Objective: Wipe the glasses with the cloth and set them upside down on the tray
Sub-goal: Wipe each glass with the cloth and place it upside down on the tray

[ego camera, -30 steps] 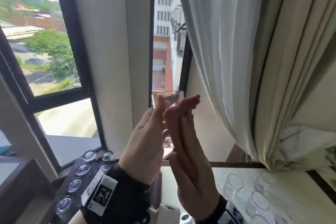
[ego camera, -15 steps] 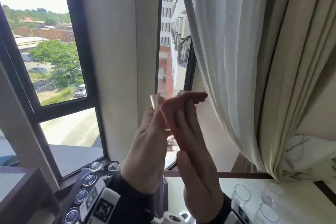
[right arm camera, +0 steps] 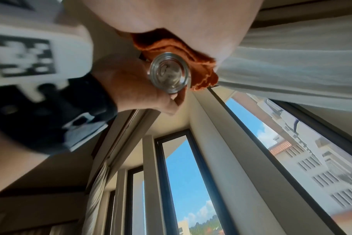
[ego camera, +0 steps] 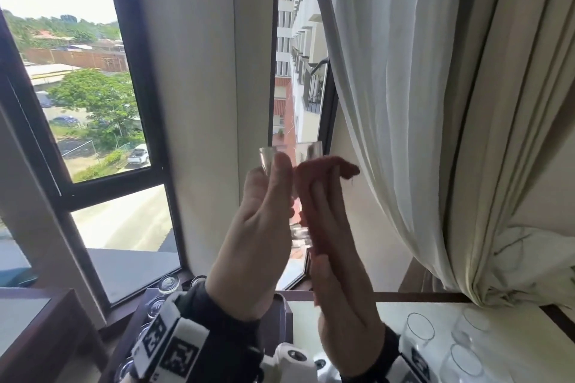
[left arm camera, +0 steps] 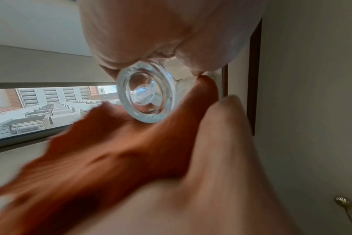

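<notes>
- Our left hand [ego camera: 259,227] grips the glass [ego camera: 292,158] at its side, thumb up along the wall.
- Our right hand [ego camera: 336,258] lies flat, fingers straight, pressing the orange cloth [ego camera: 323,171] against the glass's other side.
- So the glass stands sandwiched between both palms, long axis upright, rim up.
- We judge it needs inverting before it goes to the tray [ego camera: 281,314], low and left, nearer our left hand.

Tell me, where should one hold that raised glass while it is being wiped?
Probably low on the glass wall, near its thick base, coming from the left as the left hand does. The right hand presses the cloth on the opposite side.
</notes>
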Motion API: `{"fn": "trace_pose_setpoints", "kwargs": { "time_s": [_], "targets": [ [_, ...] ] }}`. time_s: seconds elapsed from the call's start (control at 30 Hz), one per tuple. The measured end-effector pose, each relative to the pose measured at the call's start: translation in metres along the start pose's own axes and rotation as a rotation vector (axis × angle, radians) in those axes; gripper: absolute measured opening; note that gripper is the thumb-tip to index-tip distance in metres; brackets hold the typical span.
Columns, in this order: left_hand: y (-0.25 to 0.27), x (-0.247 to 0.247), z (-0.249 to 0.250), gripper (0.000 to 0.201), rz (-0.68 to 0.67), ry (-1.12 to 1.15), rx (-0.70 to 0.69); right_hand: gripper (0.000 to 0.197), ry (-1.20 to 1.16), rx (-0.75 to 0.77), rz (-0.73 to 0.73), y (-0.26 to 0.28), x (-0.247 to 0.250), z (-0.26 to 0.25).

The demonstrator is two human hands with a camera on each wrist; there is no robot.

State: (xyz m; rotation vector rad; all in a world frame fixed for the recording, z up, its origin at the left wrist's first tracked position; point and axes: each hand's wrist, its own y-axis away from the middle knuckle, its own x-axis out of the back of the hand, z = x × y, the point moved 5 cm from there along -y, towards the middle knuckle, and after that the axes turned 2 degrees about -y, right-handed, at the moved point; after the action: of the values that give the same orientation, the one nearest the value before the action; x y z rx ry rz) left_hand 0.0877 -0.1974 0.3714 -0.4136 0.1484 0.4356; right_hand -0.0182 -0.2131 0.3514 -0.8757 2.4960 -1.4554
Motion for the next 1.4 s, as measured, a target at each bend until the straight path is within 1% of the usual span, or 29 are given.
{"fn": "trace_pose_setpoints", "kwargs": {
  "time_s": [0.07,0.13,0.2,0.27,0.3,0.33,0.37,0.4,0.47,0.53,0.57,0.63,0.67,0.73,0.77,0.8,0.87,0.9,0.93,1.0,1.07,1.1,1.13,1.2,1.23,1.27,1.3,1.33,1.4],
  "targets": [
    [-0.005,0.004,0.008,0.068,-0.003,-0.012,-0.013,0.054,-0.021,-0.004,0.013,0.017,-0.005,0.009],
    [-0.005,0.002,0.009,0.062,-0.046,-0.034,-0.021,0.055,-0.111,-0.134,0.113,0.028,-0.003,0.018],
    [-0.001,-0.002,0.005,0.063,-0.066,-0.062,-0.015,0.069,-0.201,-0.308,0.21,0.028,0.004,0.026],
    [0.006,-0.009,-0.001,0.064,-0.077,-0.062,0.002,0.089,-0.19,-0.396,0.253,0.015,0.015,0.031],
    [0.008,-0.01,-0.008,0.063,-0.08,-0.058,0.012,0.088,-0.17,-0.379,0.259,0.007,0.019,0.03],
    [0.008,-0.011,-0.014,0.063,-0.074,-0.059,0.025,0.078,-0.166,-0.314,0.258,-0.001,0.023,0.026],
    [0.007,-0.012,-0.016,0.065,-0.062,-0.06,0.045,0.063,-0.17,-0.238,0.233,-0.006,0.023,0.018],
    [0.006,-0.012,-0.017,0.069,-0.043,-0.057,0.066,0.053,-0.141,-0.172,0.191,-0.01,0.022,0.01],
    [0.002,-0.008,-0.018,0.081,-0.011,-0.033,0.112,0.054,-0.046,-0.077,0.082,-0.005,0.015,0.0],
    [-0.005,-0.002,-0.011,0.076,0.008,-0.008,0.113,0.054,-0.013,-0.085,0.019,0.01,0.004,-0.002],
    [-0.006,-0.002,-0.006,0.073,-0.013,-0.004,0.12,0.05,-0.014,-0.089,0.042,0.021,0.002,0.0],
    [-0.007,-0.004,0.0,0.074,-0.048,-0.03,0.11,0.045,-0.088,-0.129,0.178,0.038,0.003,0.008],
    [-0.006,-0.006,0.002,0.076,-0.042,-0.079,0.089,0.048,-0.144,-0.185,0.219,0.04,0.003,0.011],
    [-0.001,-0.008,-0.002,0.077,-0.023,-0.132,0.078,0.069,-0.179,-0.336,0.227,0.036,0.007,0.021],
    [0.003,-0.01,-0.006,0.077,-0.038,-0.131,0.095,0.079,-0.171,-0.382,0.234,0.03,0.012,0.024],
    [0.008,-0.013,-0.009,0.072,-0.051,-0.12,0.111,0.082,-0.168,-0.393,0.253,0.024,0.018,0.027],
    [0.016,-0.02,-0.015,0.061,-0.09,-0.082,0.123,0.083,-0.137,-0.34,0.282,0.009,0.029,0.025],
    [0.02,-0.024,-0.014,0.06,-0.105,-0.058,0.126,0.083,-0.098,-0.303,0.278,0.002,0.03,0.021],
    [0.021,-0.025,-0.013,0.062,-0.095,-0.04,0.119,0.078,-0.087,-0.247,0.253,-0.003,0.03,0.015],
    [0.019,-0.022,-0.013,0.078,-0.043,-0.016,0.15,0.056,-0.059,-0.098,0.146,-0.006,0.022,0.003],
    [0.014,-0.015,-0.007,0.091,-0.003,0.004,0.141,0.053,-0.028,-0.044,0.069,0.007,0.013,0.002],
    [0.011,-0.013,-0.003,0.093,0.007,0.017,0.127,0.052,-0.035,-0.078,0.064,0.018,0.009,0.006],
    [0.01,-0.012,0.0,0.094,0.01,0.037,0.112,0.057,-0.07,-0.168,0.102,0.027,0.009,0.01],
    [0.009,-0.012,0.005,0.096,-0.002,0.023,0.078,0.087,-0.174,-0.439,0.21,0.037,0.008,0.018],
    [0.009,-0.014,0.003,0.094,-0.017,-0.003,0.065,0.097,-0.195,-0.518,0.278,0.037,0.012,0.024],
    [0.011,-0.016,0.001,0.089,-0.04,-0.035,0.059,0.104,-0.21,-0.552,0.321,0.033,0.016,0.028],
    [0.013,-0.02,-0.001,0.083,-0.067,-0.07,0.054,0.106,-0.222,-0.542,0.337,0.027,0.021,0.031],
    [0.015,-0.023,-0.004,0.078,-0.08,-0.104,0.047,0.098,-0.217,-0.48,0.328,0.017,0.025,0.03],
    [0.016,-0.023,-0.011,0.073,-0.059,-0.136,0.029,0.072,-0.178,-0.276,0.27,0.0,0.03,0.02]
  ]
}}
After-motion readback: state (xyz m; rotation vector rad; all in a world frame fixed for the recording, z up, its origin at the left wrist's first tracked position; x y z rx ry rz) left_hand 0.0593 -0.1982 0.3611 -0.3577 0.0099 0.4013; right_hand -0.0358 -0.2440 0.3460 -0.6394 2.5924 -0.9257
